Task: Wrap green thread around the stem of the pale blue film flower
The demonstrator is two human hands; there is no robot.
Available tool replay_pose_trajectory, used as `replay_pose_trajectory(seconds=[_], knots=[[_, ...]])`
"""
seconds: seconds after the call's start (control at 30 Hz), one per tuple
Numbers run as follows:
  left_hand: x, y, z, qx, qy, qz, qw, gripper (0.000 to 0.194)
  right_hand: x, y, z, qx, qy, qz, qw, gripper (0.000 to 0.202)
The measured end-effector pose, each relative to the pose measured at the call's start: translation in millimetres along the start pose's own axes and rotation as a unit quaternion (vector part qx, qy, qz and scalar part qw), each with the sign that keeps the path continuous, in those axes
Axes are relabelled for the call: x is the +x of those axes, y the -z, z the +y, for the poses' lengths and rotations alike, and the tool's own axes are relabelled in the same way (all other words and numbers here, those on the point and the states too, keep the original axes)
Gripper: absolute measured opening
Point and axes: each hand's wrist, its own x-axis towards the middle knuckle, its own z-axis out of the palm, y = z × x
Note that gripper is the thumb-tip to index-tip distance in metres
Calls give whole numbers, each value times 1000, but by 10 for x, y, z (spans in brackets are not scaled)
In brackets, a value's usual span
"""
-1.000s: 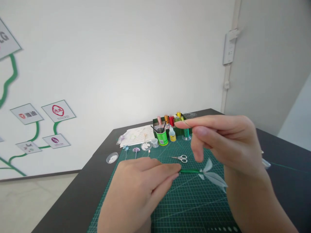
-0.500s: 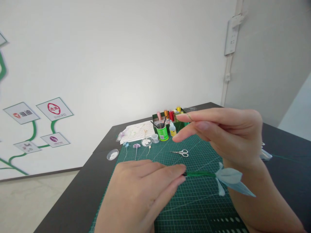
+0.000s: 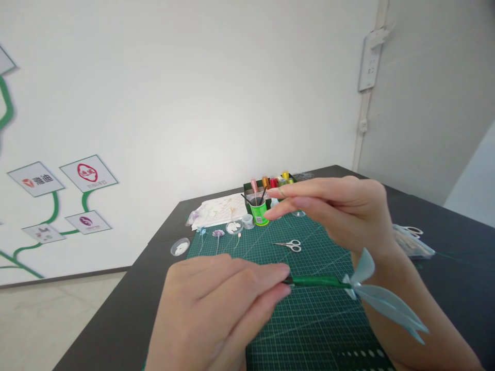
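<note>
Between the fingertips of my left hand (image 3: 224, 304) is the dark end of a green-wrapped stem (image 3: 317, 281), held level above the mat. Pale blue translucent petals (image 3: 390, 303) spread from the stem's right end, in front of my right forearm. My right hand (image 3: 332, 211) is raised above the stem, its thumb and fingers pressed together on a thin green thread (image 3: 281, 191). Only a short piece of the thread shows at the fingers. The tip of the index finger stands apart from the finger below it.
Small scissors (image 3: 290, 245) lie on the green cutting mat (image 3: 309, 330). Behind them stand a green can (image 3: 259, 213) with dark sticks and a box of thread spools (image 3: 274, 183). Small wire flowers (image 3: 218, 233) and a dish (image 3: 180, 247) are at the left. A clear case (image 3: 413, 245) sits right.
My right hand has moved a little left and down. The petals have turned around the stem, one now pointing up. The clear case at the right shows more.
</note>
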Motion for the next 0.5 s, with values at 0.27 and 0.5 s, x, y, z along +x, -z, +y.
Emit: replay_pose_trajectory(seconds=[0.27,0.5], knots=[[-22,-2,-19,65,59,132,987,14,64,20,21,-39,29,-79,996,27],[-17,-123,-109,-9,54,185,981,22,79,82,-50,-5,-14,-182,983,22]])
